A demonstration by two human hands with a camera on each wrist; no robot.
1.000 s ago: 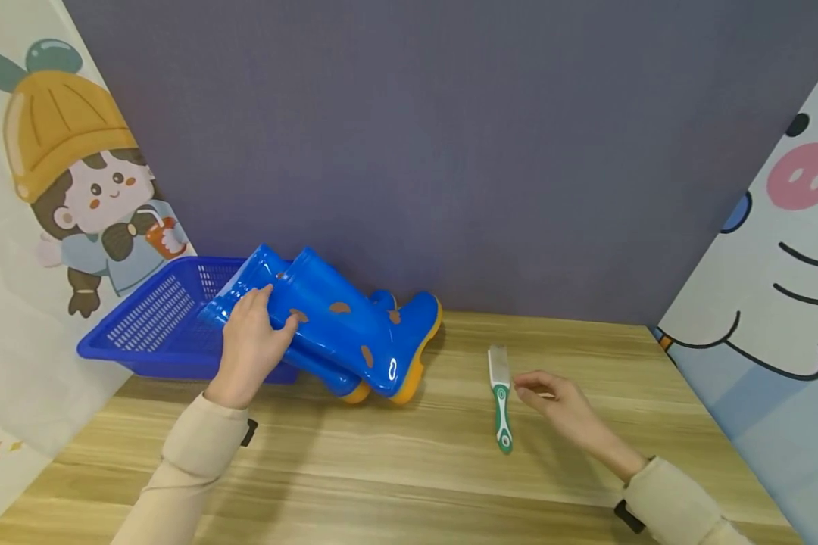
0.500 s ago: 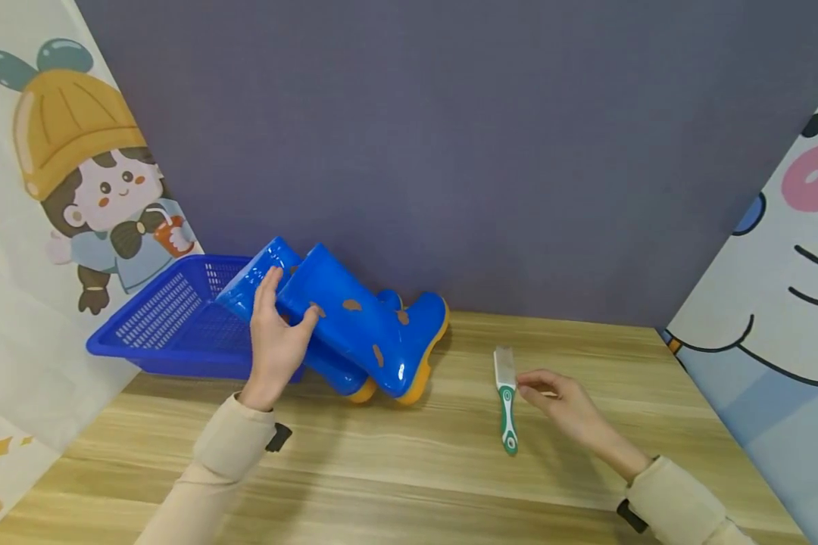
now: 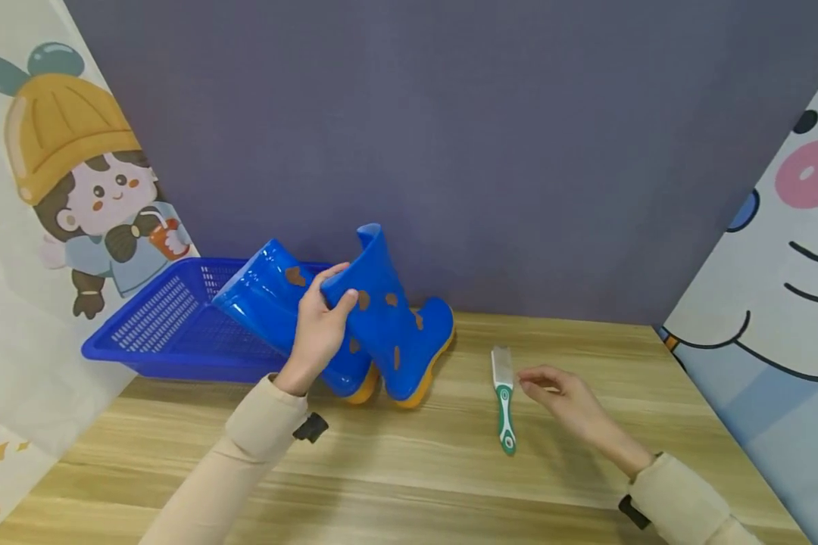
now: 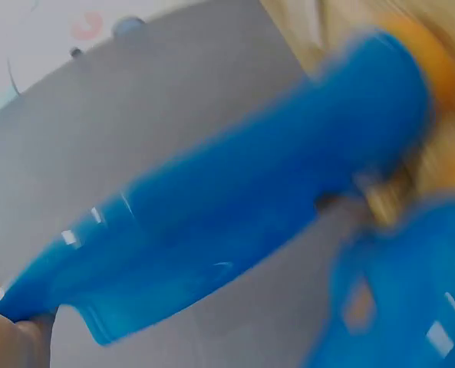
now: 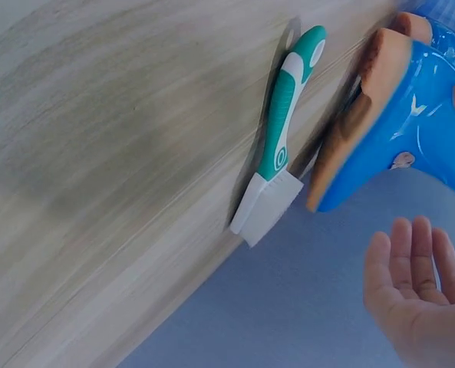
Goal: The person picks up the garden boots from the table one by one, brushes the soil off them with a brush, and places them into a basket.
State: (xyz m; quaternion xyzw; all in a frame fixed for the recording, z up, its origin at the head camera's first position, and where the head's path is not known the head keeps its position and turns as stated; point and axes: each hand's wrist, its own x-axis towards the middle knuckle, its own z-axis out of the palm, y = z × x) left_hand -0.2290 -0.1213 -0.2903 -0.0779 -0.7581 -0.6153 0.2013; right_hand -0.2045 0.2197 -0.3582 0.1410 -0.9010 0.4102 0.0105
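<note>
So the left hand (image 3: 316, 331) has a thumb-and-fingers pinch on the top edge of a shiny blue rubber boot with brown patches and a yellow-orange sole (image 3: 394, 325). The boot goes up and to the right from that hand, shaft tilted, toe pointing away to the right. Can't tell whether its sole sits flat on the pale wood-grain bench (image 3: 443, 484).

Just behind and left of the same hand there's a second shiny blue rubber boot with brown patches (image 3: 264, 291), leaning left in front of a blue plastic basket with slotted sides (image 3: 119, 353). The head view doesn't settle whether boot and basket touch.

The right hand (image 3: 569, 405) is free, fingers loosely bent, fingertips just beside a brush with a green-and-white handle (image 3: 504, 401) lying on the bench to their left. From the head view they look almost in contact, but the right wrist view shows a clear gap, fingers relaxed and spread a little. That view also gives you the block of white bristles (image 5: 272, 208) sticking out sideways, which from above reads as a flat strip.

Left wrist view's pretty blurry toward the foot end, but it does show the gripped shaft squeezed narrow at the pinch, way clearer than from the head.
</note>
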